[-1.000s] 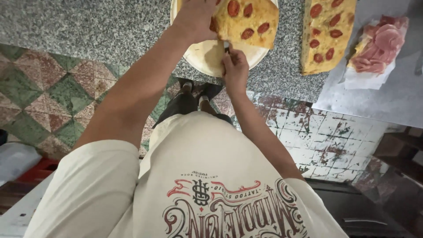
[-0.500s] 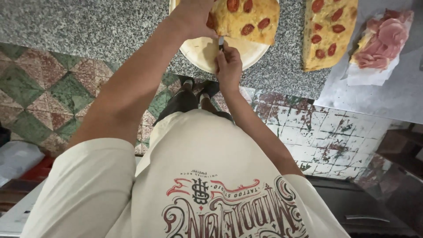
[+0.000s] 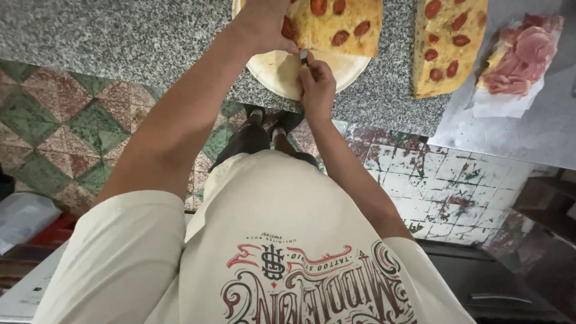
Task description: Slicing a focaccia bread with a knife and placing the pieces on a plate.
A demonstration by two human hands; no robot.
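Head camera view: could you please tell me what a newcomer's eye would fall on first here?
Top centre, the golden flatbread slab dotted with red tomato pieces lies on a round pale wooden board, pressed by the left hand while the right hand grips a small dark-handled tool at its edge. To the right, a second tomato-topped flatbread slab sits on the grey speckled granite counter, beside pink sliced ham on white paper.

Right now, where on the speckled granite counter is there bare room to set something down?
The widest free patch of the grey granite counter lies left of the round pale board. A narrow strip runs between the board and the second tomato-topped flatbread. The right is crowded: sliced ham on white paper. Both hands, left and right, occupy the board.
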